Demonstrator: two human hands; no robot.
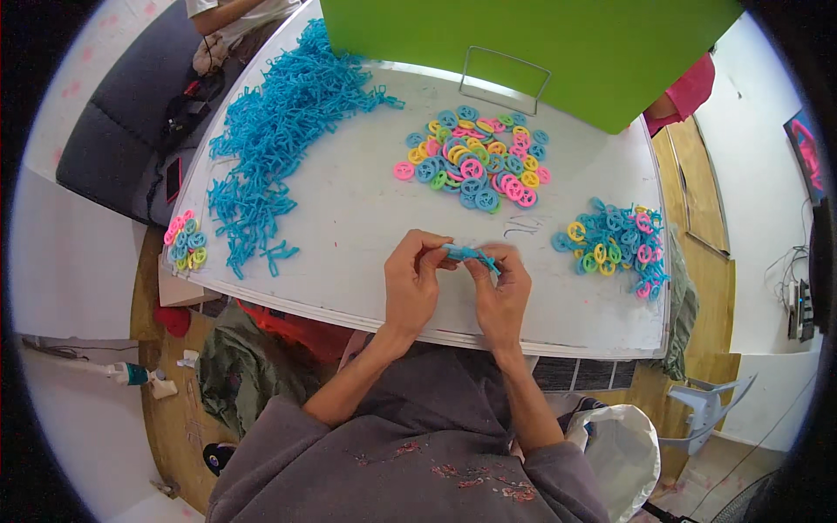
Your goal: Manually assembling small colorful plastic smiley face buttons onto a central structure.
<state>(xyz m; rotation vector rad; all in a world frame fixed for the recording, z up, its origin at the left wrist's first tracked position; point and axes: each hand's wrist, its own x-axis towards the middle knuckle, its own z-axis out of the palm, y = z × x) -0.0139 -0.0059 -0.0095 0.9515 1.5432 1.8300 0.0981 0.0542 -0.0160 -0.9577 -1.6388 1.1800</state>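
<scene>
Over the near part of the white table, my left hand (413, 281) and my right hand (502, 301) meet at a small blue plastic piece (466, 253). Thumb and fingers of both hands pinch it, the left at one end, the right at the other. The fingers cover part of it, so its full shape is hidden. Beyond my hands lies a pile of small spoked plastic rings (471, 170) in blue, pink, yellow and green. To the left spreads a large heap of blue plastic pieces (288, 113), a few lying loose near its front end.
Blue pieces with coloured rings (610, 244) are heaped at the table's right edge. More rings (186, 242) lie at its left corner. A green panel (523, 44) with a wire frame (506, 78) stands at the back. Below right is a white bag (623, 453). Other people sit beyond.
</scene>
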